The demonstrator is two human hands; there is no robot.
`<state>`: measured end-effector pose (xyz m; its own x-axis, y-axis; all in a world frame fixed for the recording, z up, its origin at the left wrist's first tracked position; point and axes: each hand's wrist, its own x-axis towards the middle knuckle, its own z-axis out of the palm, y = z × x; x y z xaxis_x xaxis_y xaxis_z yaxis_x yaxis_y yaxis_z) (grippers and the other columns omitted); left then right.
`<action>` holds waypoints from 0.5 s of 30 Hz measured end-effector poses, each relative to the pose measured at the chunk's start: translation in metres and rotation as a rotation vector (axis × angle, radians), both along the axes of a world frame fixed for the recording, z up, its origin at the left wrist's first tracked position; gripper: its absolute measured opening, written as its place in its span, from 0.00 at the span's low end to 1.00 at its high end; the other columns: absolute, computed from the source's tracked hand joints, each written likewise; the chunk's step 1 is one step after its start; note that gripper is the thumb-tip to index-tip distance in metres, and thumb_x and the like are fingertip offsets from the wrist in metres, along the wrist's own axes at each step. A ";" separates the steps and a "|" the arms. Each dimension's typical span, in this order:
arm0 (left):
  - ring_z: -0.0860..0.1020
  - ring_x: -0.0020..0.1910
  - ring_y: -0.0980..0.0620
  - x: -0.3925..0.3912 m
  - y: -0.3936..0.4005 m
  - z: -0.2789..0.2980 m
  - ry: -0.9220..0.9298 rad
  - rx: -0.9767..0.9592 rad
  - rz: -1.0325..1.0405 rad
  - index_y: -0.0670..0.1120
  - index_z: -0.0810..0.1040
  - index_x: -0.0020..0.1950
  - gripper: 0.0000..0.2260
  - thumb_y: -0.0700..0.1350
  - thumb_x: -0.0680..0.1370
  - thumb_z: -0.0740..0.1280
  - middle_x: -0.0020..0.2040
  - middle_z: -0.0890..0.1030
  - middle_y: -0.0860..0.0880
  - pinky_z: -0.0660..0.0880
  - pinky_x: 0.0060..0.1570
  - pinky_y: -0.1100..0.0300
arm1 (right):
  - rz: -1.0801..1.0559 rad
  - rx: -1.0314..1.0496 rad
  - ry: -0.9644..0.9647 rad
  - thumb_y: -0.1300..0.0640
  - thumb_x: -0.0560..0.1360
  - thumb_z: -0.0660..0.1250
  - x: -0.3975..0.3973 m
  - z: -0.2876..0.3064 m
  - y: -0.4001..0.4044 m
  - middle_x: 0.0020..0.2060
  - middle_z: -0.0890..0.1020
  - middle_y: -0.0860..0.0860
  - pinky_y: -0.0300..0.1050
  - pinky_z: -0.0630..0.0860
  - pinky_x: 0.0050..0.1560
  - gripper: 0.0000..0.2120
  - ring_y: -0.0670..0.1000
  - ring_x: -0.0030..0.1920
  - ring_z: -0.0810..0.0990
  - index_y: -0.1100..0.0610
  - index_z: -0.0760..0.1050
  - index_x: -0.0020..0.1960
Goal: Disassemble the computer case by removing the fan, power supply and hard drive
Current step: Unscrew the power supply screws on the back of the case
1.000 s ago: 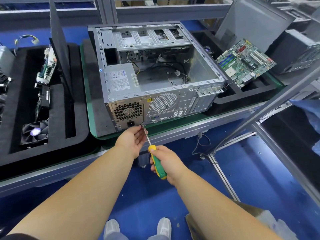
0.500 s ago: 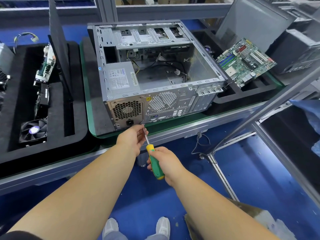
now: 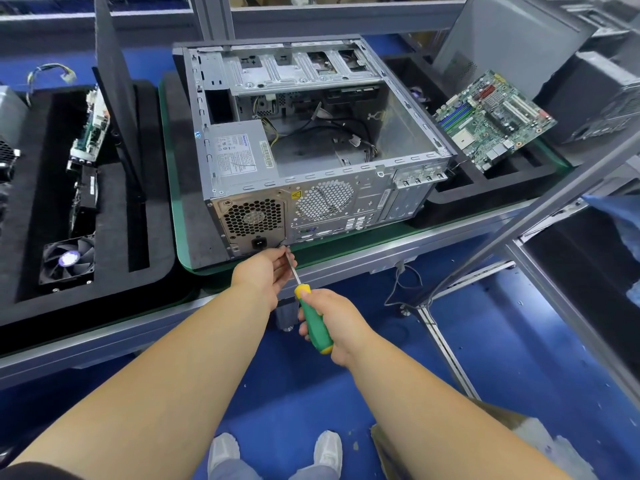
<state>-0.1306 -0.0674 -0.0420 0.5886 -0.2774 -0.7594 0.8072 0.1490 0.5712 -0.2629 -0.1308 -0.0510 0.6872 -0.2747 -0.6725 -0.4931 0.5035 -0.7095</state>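
Green-and-yellow-handled screwdriver (image 3: 313, 318) slants up and far-left from the gripping right hand (image 3: 334, 322); its tip meets the boxy grey power supply's (image 3: 254, 221) near lower corner, where the left hand (image 3: 266, 271) pinches the shaft inside the open metal computer case (image 3: 408, 133).

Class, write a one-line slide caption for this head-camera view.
Right hand drives a green screwdriver at the power supply corner screw while the left hand steadies its shaft.

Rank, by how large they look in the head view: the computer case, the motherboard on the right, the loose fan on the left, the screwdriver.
1. computer case
2. motherboard
3. fan and screwdriver: look alike; the screwdriver is nearer the camera, so unranked.
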 end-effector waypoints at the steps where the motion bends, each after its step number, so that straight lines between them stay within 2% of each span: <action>1: 0.79 0.36 0.52 0.000 0.000 0.001 -0.002 0.004 -0.003 0.41 0.78 0.42 0.09 0.39 0.81 0.63 0.27 0.81 0.49 0.77 0.27 0.67 | -0.004 0.052 0.012 0.49 0.79 0.66 0.001 0.001 0.000 0.35 0.81 0.53 0.45 0.76 0.36 0.13 0.50 0.31 0.78 0.59 0.80 0.52; 4: 0.80 0.38 0.52 -0.001 0.000 0.000 -0.013 0.014 -0.008 0.41 0.78 0.44 0.08 0.39 0.81 0.63 0.35 0.82 0.48 0.77 0.28 0.65 | 0.027 0.058 0.038 0.49 0.83 0.59 0.001 0.002 0.000 0.35 0.83 0.53 0.44 0.76 0.40 0.17 0.50 0.33 0.78 0.60 0.82 0.52; 7: 0.81 0.39 0.52 -0.003 0.001 -0.004 -0.029 -0.008 0.003 0.40 0.79 0.46 0.07 0.40 0.81 0.63 0.39 0.82 0.46 0.77 0.35 0.63 | 0.023 -0.023 0.050 0.49 0.82 0.62 0.001 -0.001 0.001 0.36 0.83 0.52 0.46 0.77 0.45 0.15 0.50 0.36 0.79 0.59 0.82 0.54; 9: 0.81 0.40 0.51 -0.005 0.002 -0.006 -0.040 -0.023 0.001 0.40 0.79 0.45 0.08 0.40 0.81 0.62 0.40 0.82 0.46 0.77 0.39 0.61 | -0.002 -0.053 0.069 0.49 0.80 0.65 0.000 -0.002 0.001 0.35 0.83 0.51 0.45 0.78 0.43 0.14 0.50 0.36 0.79 0.58 0.81 0.54; 15: 0.80 0.41 0.51 -0.007 0.001 -0.005 -0.035 -0.047 0.027 0.40 0.79 0.45 0.09 0.40 0.82 0.62 0.41 0.82 0.45 0.76 0.42 0.61 | -0.021 -0.075 0.090 0.48 0.78 0.68 0.000 -0.006 0.000 0.37 0.83 0.51 0.45 0.79 0.41 0.13 0.49 0.36 0.80 0.57 0.81 0.54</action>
<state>-0.1377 -0.0664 -0.0467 0.6225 -0.2960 -0.7245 0.7820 0.1977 0.5912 -0.2627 -0.1308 -0.0568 0.6185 -0.3405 -0.7082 -0.5461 0.4618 -0.6989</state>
